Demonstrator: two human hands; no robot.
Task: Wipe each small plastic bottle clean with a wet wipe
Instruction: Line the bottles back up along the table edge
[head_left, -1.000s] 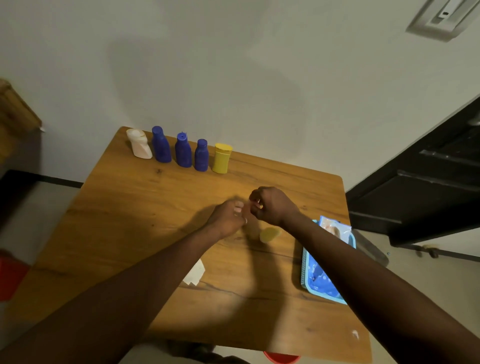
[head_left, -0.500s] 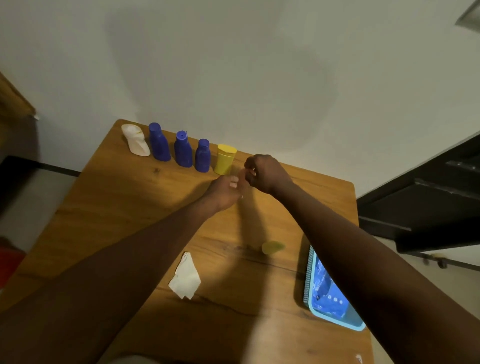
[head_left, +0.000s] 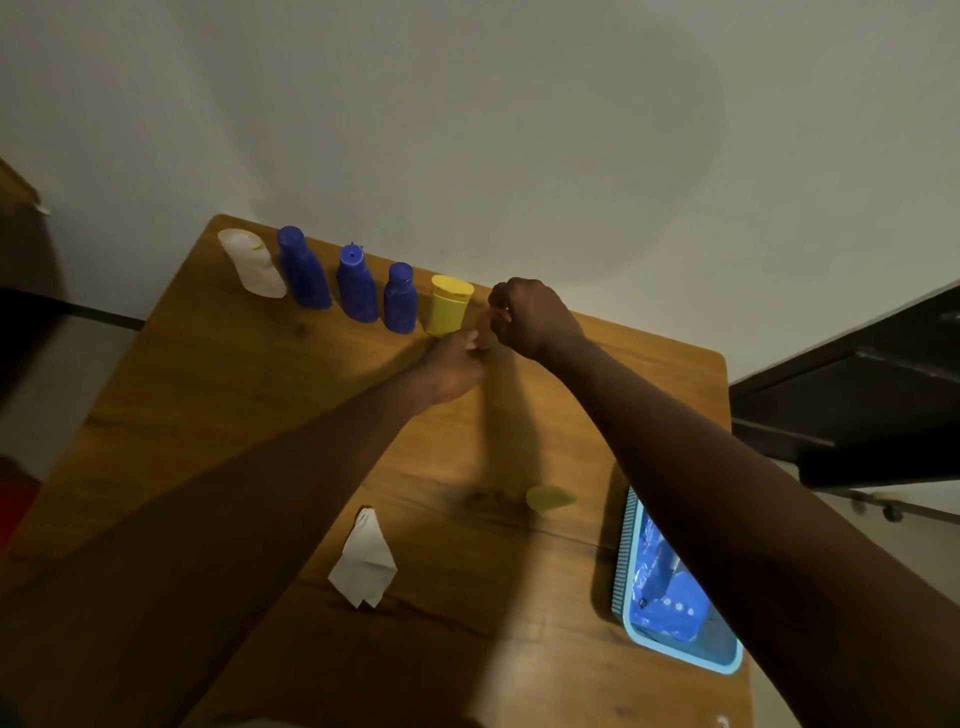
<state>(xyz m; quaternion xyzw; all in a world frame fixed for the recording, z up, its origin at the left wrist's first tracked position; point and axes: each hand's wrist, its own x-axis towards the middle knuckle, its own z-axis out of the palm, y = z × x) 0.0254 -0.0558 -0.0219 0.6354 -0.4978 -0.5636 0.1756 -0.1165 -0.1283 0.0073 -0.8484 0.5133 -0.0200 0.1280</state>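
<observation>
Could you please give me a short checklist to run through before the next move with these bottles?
1. Grip: the left hand and the right hand both pinch a small pale item between them: ok.
2. What that item is: cannot tell.
3. Row by the wall, with the white bottle, blue bottles and yellow bottle all standing: ok.
4. Wipe in hand: not ok. The wet wipe lies on the table.
5. The yellow piece lies alone, apart from the row: not ok.
6. The blue tray is beside the right forearm: ok.
</observation>
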